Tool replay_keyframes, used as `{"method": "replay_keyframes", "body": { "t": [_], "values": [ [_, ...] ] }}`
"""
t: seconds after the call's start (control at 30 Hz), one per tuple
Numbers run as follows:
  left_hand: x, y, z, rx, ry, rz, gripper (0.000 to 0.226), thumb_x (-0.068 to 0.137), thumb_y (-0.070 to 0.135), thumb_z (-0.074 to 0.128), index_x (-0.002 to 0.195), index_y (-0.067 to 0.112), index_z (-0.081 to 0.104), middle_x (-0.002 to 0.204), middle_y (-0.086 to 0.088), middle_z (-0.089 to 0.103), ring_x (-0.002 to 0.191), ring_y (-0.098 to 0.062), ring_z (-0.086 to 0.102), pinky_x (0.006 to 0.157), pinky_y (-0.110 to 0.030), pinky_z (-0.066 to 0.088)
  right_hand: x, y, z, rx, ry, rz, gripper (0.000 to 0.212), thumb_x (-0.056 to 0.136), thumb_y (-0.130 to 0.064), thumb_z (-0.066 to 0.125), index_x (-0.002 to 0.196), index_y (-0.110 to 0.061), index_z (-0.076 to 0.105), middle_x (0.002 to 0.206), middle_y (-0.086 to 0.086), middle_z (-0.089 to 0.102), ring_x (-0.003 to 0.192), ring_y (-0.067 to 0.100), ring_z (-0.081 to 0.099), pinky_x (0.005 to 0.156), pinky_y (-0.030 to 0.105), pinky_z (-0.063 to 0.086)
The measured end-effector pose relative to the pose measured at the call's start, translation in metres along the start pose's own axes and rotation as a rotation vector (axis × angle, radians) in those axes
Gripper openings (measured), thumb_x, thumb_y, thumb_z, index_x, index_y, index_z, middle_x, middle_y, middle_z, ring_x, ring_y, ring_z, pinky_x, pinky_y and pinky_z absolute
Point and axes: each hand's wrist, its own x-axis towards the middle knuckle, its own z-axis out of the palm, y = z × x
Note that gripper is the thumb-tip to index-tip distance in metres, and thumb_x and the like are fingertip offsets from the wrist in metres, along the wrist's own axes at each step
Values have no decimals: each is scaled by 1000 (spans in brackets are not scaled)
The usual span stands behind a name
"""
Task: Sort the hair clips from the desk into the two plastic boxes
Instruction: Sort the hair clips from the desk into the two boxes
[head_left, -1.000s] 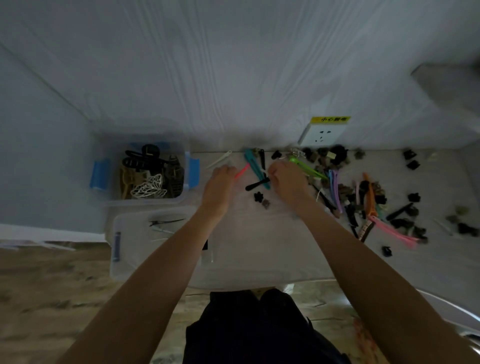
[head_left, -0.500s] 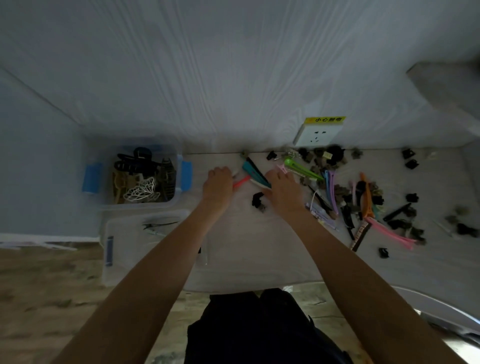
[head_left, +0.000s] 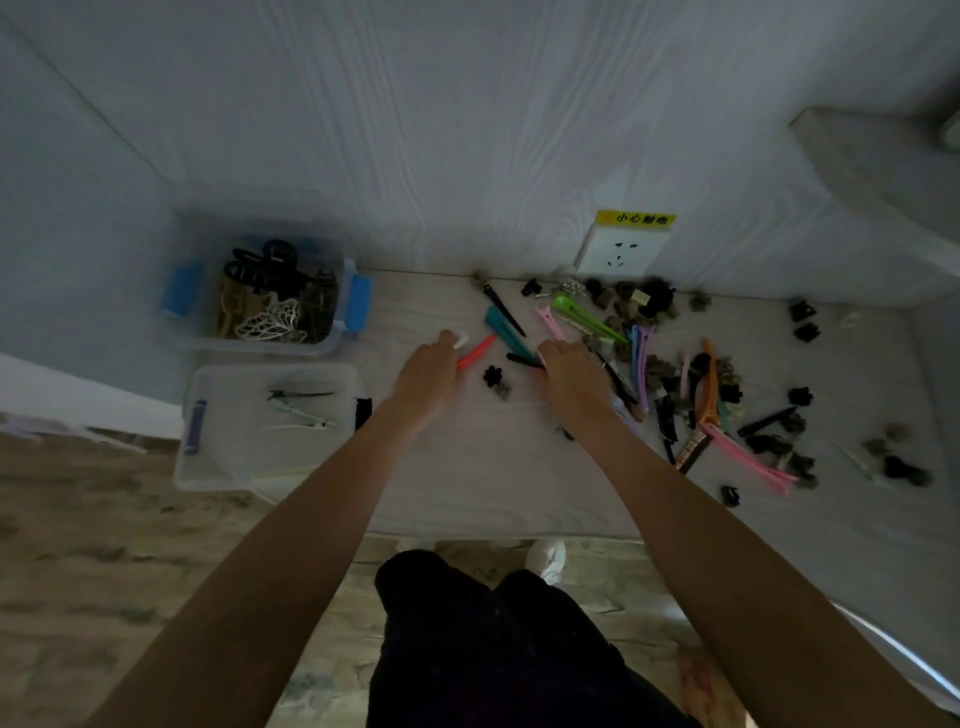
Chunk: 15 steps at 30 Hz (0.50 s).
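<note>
Two clear plastic boxes sit at the left end of the bench (head_left: 467, 483). The far box (head_left: 332, 340), with blue latches at its ends, stands against the wall and holds large claw clips: black ones at the back, a beige one, a white butterfly-shaped clip (head_left: 272, 323) in front, a dark comb-like one at right. The near box (head_left: 208, 467), just in front of it with a blue latch on its left wall, holds a few slim clips, one dark and the others pale, lying flat on the floor of the box. Left hand (head_left: 428, 371) rests on the bench, fingers curled over the near end of a red clip (head_left: 475, 352), with something white at the fingertips; whether it grips cannot be told. Right hand (head_left: 571, 374) lies knuckles-up, fingers bent down at a black slim clip (head_left: 522, 359); grip hidden. Teal clip (head_left: 506, 332) between the hands. Loose clips (head_left: 675, 374) spread over the right half of the bench: green, pink, purple, orange and many small dark claws. Wall socket (head_left: 621, 252) behind.
</note>
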Motion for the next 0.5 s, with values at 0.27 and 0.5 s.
{"method": "replay_keyframes", "body": {
  "t": [0.27, 0.5],
  "values": [
    [-44, -10, -29, -301, 13, 201, 34, 96, 26, 44, 126, 13, 33, 87, -4, 56, 60, -11, 48, 54, -27, 36, -15, -19, -14, 444, 199, 326, 26, 93, -24, 52, 70, -10, 49, 60, 2, 44, 62, 22, 45, 48, 22, 29],
    [-92, -72, -84, -256, 186, 385, 32, 93, 22, 51, 122, 11, 44, 79, 7, 47, 63, -10, 48, 61, -23, 33, -50, -81, -35, 941, 282, 289, 26, 91, -18, 57, 66, -16, 56, 59, 8, 56, 39, 4, 47, 38, 15, 39]
  ]
}}
